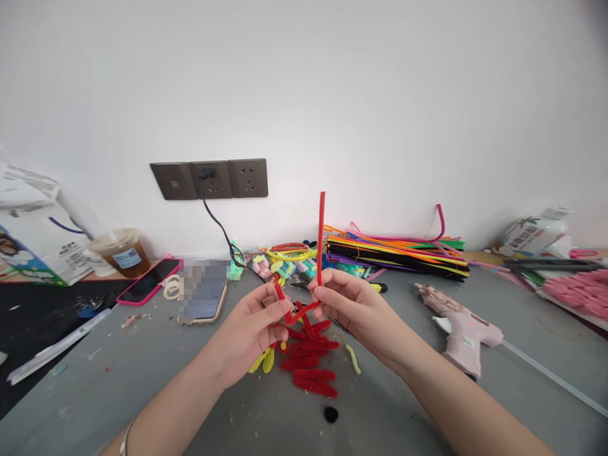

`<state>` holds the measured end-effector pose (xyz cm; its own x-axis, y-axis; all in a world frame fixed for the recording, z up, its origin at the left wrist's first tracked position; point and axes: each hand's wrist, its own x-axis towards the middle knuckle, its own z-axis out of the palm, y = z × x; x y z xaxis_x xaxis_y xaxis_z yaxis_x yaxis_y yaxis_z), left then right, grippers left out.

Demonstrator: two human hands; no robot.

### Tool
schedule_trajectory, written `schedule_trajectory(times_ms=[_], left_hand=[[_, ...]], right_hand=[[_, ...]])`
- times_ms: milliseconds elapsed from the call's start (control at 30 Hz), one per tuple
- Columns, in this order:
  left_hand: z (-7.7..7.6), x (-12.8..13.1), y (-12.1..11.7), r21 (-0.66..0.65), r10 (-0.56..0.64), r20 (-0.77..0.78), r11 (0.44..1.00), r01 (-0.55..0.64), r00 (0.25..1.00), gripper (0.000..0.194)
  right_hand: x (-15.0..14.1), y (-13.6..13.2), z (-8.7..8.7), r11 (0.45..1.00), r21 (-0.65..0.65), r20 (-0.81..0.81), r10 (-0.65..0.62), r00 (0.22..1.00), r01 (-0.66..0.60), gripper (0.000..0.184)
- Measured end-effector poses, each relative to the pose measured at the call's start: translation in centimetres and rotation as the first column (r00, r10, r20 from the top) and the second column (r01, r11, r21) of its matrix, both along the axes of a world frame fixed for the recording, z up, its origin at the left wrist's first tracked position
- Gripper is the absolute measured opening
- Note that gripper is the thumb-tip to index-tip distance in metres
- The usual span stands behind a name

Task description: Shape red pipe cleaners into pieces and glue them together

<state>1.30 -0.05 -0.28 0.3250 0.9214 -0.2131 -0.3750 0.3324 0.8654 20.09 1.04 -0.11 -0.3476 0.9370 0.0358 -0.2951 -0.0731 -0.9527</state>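
Between both hands is a red pipe cleaner (322, 240), bent in a zigzag, its long straight end pointing up. My left hand (259, 323) pinches it near the short bent end. At the foot of the upright length, my right hand (351, 307) grips it between thumb and fingers. Below them on the grey table lie several folded red pipe-cleaner pieces (311, 354). Yellow looped pieces (266, 360) sit beside these, partly behind my left hand. A pale yellow curled piece (354, 360) and a small black pompom (331, 415) lie nearby.
A pink glue gun (468, 339) with a long glue stick lies at right. Behind stands a bundle of coloured pipe cleaners (399, 256). Left are a phone (206, 297), a pink-edged phone (151, 282) and a drink cup (126, 253). A black cable (216, 221) hangs from the wall socket.
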Motion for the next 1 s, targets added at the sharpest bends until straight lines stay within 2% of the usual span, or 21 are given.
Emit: schedule_trajectory(times_ms=[100,200,500,767,1000], left_hand=[[-0.04,0.00,0.09,-0.067,0.033,0.078,0.997,-0.028,0.996,0.028],[-0.17,0.05,0.09,-0.081,0.074,0.110,0.995,-0.065,0.991,0.028],[-0.36,0.14,0.07,0.049,0.118,0.030,0.992,-0.120,0.993,0.025],[-0.57,0.40,0.29,0.018,0.272,0.116,0.961,-0.276,0.955,0.027],[-0.84,0.72,0.02,0.021,0.399,0.107,0.915,-0.403,0.911,0.029]], right_hand=[[-0.08,-0.07,-0.14,1.000,-0.018,-0.020,0.016,1.000,-0.017,0.029],[-0.32,-0.19,-0.47,0.999,-0.025,-0.013,0.045,0.999,-0.045,0.028],[-0.68,-0.37,-0.63,0.989,0.016,0.105,0.147,0.984,-0.149,0.030],[-0.35,-0.28,-0.15,0.984,0.078,0.187,0.141,0.972,-0.157,0.031],[-0.44,-0.44,-0.12,0.978,0.078,0.183,0.176,0.967,-0.192,0.026]])
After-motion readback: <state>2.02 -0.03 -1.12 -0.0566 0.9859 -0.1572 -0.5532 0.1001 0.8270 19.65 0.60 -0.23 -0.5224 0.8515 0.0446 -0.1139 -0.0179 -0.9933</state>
